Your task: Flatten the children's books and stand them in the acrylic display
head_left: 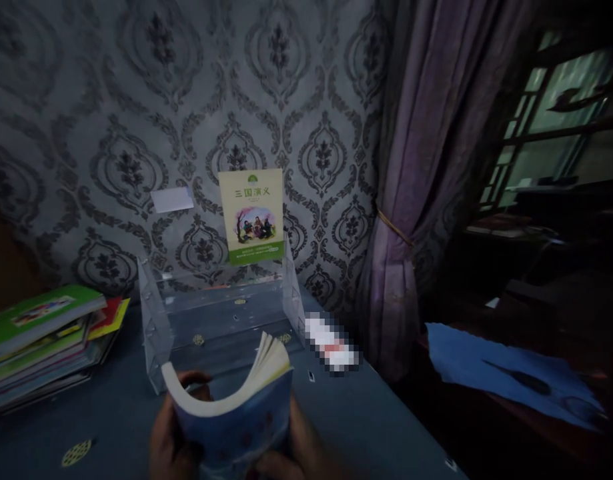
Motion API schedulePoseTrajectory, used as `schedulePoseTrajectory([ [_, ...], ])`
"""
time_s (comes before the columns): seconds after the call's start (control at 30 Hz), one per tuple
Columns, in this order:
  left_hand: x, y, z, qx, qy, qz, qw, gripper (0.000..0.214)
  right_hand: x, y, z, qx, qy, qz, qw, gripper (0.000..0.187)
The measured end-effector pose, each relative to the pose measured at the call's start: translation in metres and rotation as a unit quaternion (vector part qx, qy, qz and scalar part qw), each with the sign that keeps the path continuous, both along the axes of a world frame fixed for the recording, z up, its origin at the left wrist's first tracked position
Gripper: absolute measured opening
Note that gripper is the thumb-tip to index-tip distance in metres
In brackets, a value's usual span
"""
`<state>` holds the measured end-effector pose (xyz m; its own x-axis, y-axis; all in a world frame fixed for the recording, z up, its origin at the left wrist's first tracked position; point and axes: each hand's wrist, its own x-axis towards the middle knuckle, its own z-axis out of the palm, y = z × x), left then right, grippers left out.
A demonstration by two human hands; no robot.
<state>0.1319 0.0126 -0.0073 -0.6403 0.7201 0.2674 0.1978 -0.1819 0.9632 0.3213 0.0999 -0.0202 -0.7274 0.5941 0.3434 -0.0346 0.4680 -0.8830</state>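
Note:
Between my two hands is a blue-covered paperback book (231, 427), bent into a curve with its page edges facing up and a few pages fanned at the right. My left hand (167, 433) grips its left side, fingers curled over the far face. On the right side, my right hand (299, 437) holds the cover, with its thumb on the near face. Just beyond stands a clear acrylic rack (153, 327) with stepped sides. A cream and green book (256, 217) leans upright at the rack's back right.
A stack of books (41, 340) lies at the left of the blue tablecloth (346, 427). A blurred-out white item (331, 343) sits right of the rack. Patterned wallpaper and a tied purple curtain (401, 200) stand behind; a blue sheet (511, 373) lies at the right.

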Motion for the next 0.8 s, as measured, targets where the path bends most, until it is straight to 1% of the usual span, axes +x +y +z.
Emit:
schedulePoseTrajectory([
  [0.1,0.004,0.006,-0.015,0.051,0.017,0.029,0.998,0.081,0.002,-0.002,-0.006,-0.132,0.021,0.050,0.990,0.076],
  [0.13,0.004,0.008,-0.021,0.067,0.022,0.037,0.997,0.080,0.003,-0.004,-0.005,-0.150,0.027,0.050,0.987,0.076],
  [0.17,0.004,0.010,-0.027,0.079,0.025,0.038,0.996,0.079,0.004,-0.005,-0.004,-0.150,0.030,0.037,0.987,0.076],
  [0.23,0.003,0.014,-0.037,0.092,0.031,0.023,0.995,0.078,0.006,-0.007,-0.001,-0.113,0.027,-0.009,0.993,0.074],
  [0.3,0.000,0.014,-0.043,0.097,0.033,-0.005,0.995,0.081,0.007,-0.008,0.001,-0.068,0.019,-0.046,0.996,0.068],
  [0.33,-0.001,0.014,-0.044,0.098,0.033,-0.017,0.995,0.082,0.007,-0.007,0.000,-0.056,0.016,-0.053,0.997,0.064],
  [0.4,-0.002,0.012,-0.042,0.091,0.034,-0.042,0.994,0.086,0.005,-0.005,-0.004,-0.052,0.013,-0.048,0.997,0.056],
  [0.5,-0.001,0.010,-0.037,0.077,0.026,-0.076,0.994,0.099,0.002,0.002,-0.009,-0.043,0.011,-0.049,0.998,0.052],
  [0.57,-0.001,0.010,-0.032,0.067,0.014,-0.103,0.992,0.107,0.002,0.009,-0.007,-0.030,0.009,-0.035,0.999,0.049],
  [0.63,-0.005,0.009,-0.026,0.050,0.015,-0.143,0.988,0.109,0.004,0.017,-0.001,-0.018,0.002,-0.006,1.000,0.049],
  [0.73,-0.020,0.007,-0.011,-0.011,0.082,-0.219,0.972,0.105,0.010,0.029,0.008,-0.014,-0.026,0.024,0.999,0.053],
  [0.8,-0.033,0.004,0.000,-0.067,0.148,-0.267,0.950,0.100,0.013,0.035,0.011,-0.021,-0.037,0.026,0.999,0.054],
])
